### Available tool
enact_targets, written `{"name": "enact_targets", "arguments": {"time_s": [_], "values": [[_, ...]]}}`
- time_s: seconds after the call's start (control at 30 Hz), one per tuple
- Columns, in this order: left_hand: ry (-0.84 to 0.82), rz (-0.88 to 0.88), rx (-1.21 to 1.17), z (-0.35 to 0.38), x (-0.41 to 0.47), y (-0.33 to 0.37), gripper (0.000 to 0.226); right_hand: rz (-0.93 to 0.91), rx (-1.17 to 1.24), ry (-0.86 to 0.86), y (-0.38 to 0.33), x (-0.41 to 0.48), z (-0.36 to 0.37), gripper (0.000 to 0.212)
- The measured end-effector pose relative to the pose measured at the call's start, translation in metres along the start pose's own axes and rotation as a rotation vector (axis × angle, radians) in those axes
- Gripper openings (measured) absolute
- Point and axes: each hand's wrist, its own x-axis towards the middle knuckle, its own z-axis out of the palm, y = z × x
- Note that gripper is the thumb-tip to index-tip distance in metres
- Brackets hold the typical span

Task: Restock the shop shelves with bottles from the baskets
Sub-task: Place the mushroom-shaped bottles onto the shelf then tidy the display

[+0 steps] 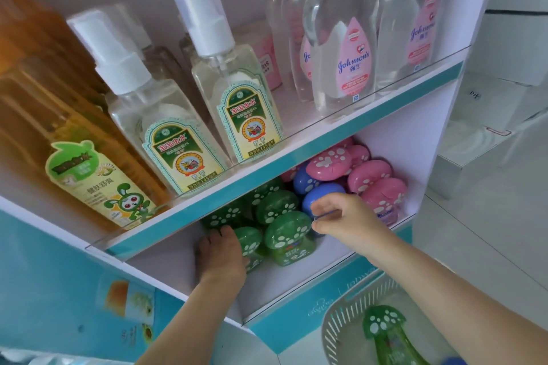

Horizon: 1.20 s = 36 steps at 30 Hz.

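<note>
Both hands reach into the lower shelf (296, 284), where mushroom-capped bottles stand in green, blue and pink groups. My left hand (221, 255) grips a green mushroom bottle (250, 243) at the left end of the green group. My right hand (341, 218) holds a blue mushroom bottle (318, 194) in front of the pink ones (369, 175); its body is hidden by my fingers. A pale basket (338, 323) at the bottom right holds another green mushroom bottle (385, 332) lying down.
The upper shelf (296, 151) carries amber bottles (83, 157), clear pump bottles (231, 92) and pink-capped oil bottles (341, 47) behind a clear lip. White boxes (489, 115) sit to the right of the shelf unit.
</note>
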Motion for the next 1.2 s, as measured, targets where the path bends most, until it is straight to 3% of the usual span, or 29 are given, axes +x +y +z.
{"name": "enact_targets", "arguments": {"time_s": [0.27,0.47,0.6,0.73,0.93,1.1,1.2], "values": [[0.238,0.002,-0.072,0.03,0.03,-0.004,0.052,-0.008,-0.045,-0.037,0.007,0.0,0.0,0.025],[0.298,-0.047,-0.187,0.043,0.044,0.003,0.05,-0.001,-0.084,-0.04,0.013,0.002,-0.008,0.023],[0.361,-0.028,-0.213,0.051,0.047,0.003,0.062,0.003,-0.093,-0.044,0.015,0.0,-0.011,0.024],[0.29,0.006,-0.229,0.054,0.04,0.002,0.077,0.004,-0.132,-0.055,0.018,-0.005,-0.013,0.025],[0.27,0.07,-0.208,0.042,0.022,0.013,0.073,0.014,-0.178,-0.082,0.02,-0.012,-0.018,0.023],[0.554,0.31,-0.309,0.02,-0.003,0.018,0.044,0.031,-0.251,-0.096,0.026,-0.023,-0.03,0.023],[0.573,0.536,-0.341,0.009,-0.028,0.032,0.04,0.093,-0.337,-0.127,0.044,-0.038,-0.044,0.024]]}}
